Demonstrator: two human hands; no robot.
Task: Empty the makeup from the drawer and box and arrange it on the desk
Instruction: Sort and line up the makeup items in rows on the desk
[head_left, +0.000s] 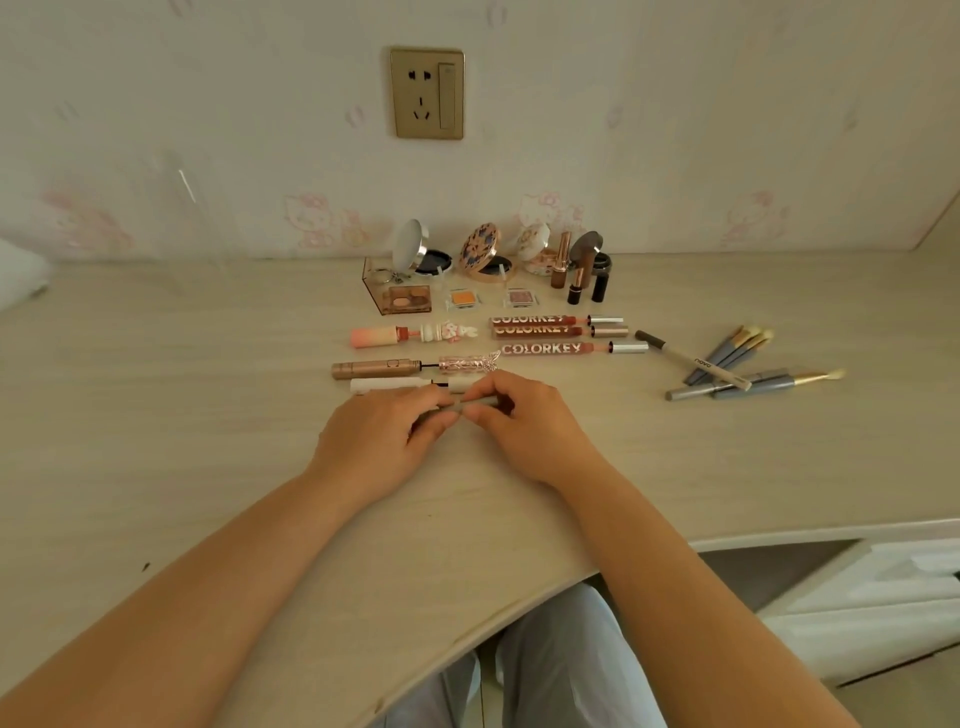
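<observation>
My left hand (382, 436) and my right hand (524, 423) meet over the desk (182, 415), both pinching one slim grey makeup pen (475, 405) that lies level just above the surface. Right behind it lie a white tube (387, 385) and a rose-gold mascara (379, 369) with its cap pulled apart. Farther back are a pink bunny-capped lip tint (410, 334) and three COLORKEY lip glosses (550, 335). Open compacts (485, 254), eyeshadow pans (462, 299) and lipsticks (576, 275) stand along the wall.
Several grey-handled brushes (737, 356) and a brow pencil (691, 358) lie in a loose heap at the right. An open drawer (779, 566) shows below the desk's right edge. A clear acrylic box (182, 218) stands at the back left. A wall socket (427, 93) is above.
</observation>
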